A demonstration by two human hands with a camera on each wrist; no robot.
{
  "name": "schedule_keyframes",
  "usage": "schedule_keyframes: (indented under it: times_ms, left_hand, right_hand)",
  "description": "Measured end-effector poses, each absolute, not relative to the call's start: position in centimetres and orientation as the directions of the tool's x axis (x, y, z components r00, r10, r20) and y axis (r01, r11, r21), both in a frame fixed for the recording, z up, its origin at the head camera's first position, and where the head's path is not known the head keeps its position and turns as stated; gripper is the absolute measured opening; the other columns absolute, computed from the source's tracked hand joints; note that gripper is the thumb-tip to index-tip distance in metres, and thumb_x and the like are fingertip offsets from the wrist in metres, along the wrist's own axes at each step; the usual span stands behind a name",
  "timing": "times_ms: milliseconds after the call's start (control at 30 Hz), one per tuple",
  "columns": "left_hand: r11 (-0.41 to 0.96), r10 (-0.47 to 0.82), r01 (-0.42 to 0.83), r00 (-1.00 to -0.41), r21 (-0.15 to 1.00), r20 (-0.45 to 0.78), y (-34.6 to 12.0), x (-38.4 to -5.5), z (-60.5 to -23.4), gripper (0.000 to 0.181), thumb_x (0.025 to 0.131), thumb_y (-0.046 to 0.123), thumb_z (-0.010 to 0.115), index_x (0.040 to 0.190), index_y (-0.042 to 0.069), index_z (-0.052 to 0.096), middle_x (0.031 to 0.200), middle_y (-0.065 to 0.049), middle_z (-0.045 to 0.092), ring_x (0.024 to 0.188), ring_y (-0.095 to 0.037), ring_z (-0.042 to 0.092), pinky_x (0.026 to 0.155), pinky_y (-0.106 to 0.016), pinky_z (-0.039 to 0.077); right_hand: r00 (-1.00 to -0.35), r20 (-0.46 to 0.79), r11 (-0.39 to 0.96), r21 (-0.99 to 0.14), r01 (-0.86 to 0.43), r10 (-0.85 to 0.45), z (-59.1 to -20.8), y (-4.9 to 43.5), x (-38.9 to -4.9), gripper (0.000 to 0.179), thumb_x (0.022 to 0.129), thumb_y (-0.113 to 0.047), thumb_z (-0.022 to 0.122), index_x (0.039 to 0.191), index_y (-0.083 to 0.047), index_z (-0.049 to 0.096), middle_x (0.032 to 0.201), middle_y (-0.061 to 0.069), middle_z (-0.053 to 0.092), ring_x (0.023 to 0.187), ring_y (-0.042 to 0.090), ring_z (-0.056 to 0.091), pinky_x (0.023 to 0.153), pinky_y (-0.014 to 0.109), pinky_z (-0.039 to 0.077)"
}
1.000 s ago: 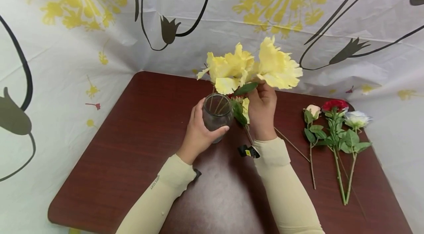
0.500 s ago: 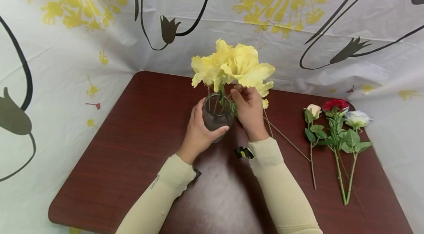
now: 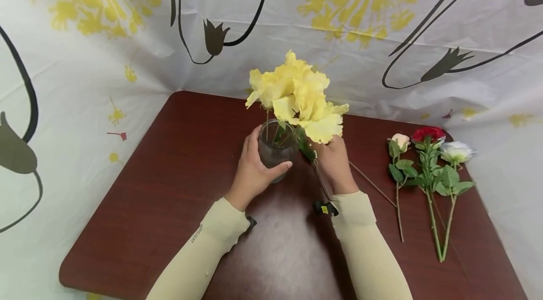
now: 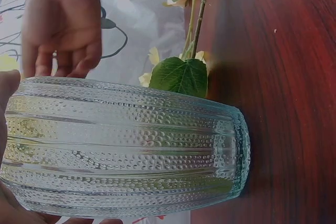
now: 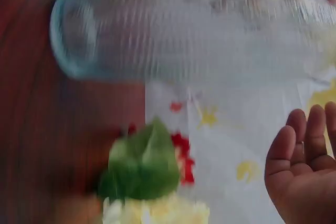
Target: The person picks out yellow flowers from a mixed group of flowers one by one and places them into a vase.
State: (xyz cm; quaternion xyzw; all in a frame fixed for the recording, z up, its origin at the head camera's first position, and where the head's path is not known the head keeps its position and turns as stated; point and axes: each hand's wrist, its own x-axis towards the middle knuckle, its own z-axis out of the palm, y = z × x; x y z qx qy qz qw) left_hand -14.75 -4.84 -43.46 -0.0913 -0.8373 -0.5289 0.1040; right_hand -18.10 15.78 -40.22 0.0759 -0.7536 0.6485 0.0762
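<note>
My left hand point(image 3: 250, 168) grips the side of a ribbed clear glass vase point(image 3: 273, 156), which stands upright on the table; the left wrist view shows the vase's dotted wall point(image 4: 126, 145) close up. Large yellow flowers point(image 3: 292, 87) rise from the vase, with stems and a green leaf visible inside. Just right of the vase, under the drooping petals, is my right hand point(image 3: 337, 163), partly covered by them. In the right wrist view its fingers are loosely bent with nothing between them point(image 5: 304, 177).
A leafy flower stem point(image 3: 320, 179) lies beside the vase, near my right wrist. Further right on the dark red table point(image 3: 169, 187) lie a peach rose point(image 3: 400, 141), a red rose point(image 3: 428, 135) and a white rose point(image 3: 457, 153). A patterned white sheet point(image 3: 263, 73) hangs behind.
The yellow flower from my right hand has gone into the vase beside the others. My right hand has let go and drawn back down and right. My left hand keeps its grip.
</note>
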Motion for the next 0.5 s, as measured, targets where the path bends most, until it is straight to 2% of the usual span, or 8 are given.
schedule_keyframes:
  times_ms: [133,333,433,500]
  left_hand:
    - [0.433,0.039,0.257,-0.963,0.864,0.267,-5.0,-14.6,-43.4,0.108,0.073,0.057,0.081,0.157,0.029,0.02,0.151,0.001,0.031,0.131,-0.021,0.042,0.099,-0.053,0.043]
    - [0.435,0.044,0.265,-0.961,0.861,0.273,-4.9,-14.7,-43.2,0.107,0.073,0.055,0.082,0.157,0.028,0.02,0.15,0.0,0.033,0.129,-0.021,0.044,0.097,-0.052,0.045]
    - [0.441,0.047,0.259,-0.963,0.859,0.266,-4.8,-14.6,-43.2,0.107,0.073,0.055,0.082,0.157,0.027,0.02,0.149,0.0,0.033,0.129,-0.02,0.044,0.097,-0.051,0.045]
    - [0.441,0.048,0.261,-0.962,0.859,0.268,-4.7,-14.6,-43.2,0.107,0.073,0.054,0.083,0.156,0.027,0.021,0.149,0.0,0.033,0.129,-0.02,0.044,0.097,-0.051,0.045]
  right_hand:
    - [-0.994,0.107,0.262,-0.96,-0.103,0.001,-40.9,18.7,-19.1,0.024,0.097,-0.005,0.057,0.117,0.004,0.065,0.098,0.0,0.065,0.082,0.013,0.059,0.071,0.025,0.049]
    - [-0.996,-0.085,0.466,-0.882,0.077,0.004,-41.9,23.3,-20.6,0.028,0.102,-0.026,0.055,0.114,-0.001,0.058,0.103,0.015,0.062,0.082,0.022,0.058,0.065,0.03,0.047]
    - [-0.988,-0.155,0.561,-0.817,0.136,0.014,-42.9,25.0,-21.1,0.031,0.103,-0.029,0.053,0.119,-0.003,0.057,0.107,0.019,0.059,0.082,0.028,0.054,0.064,0.035,0.045]
    - [-0.985,-0.169,0.613,-0.777,0.14,0.01,-43.8,25.7,-21.6,0.031,0.103,-0.025,0.052,0.122,-0.002,0.055,0.111,0.02,0.058,0.086,0.03,0.054,0.068,0.038,0.045]
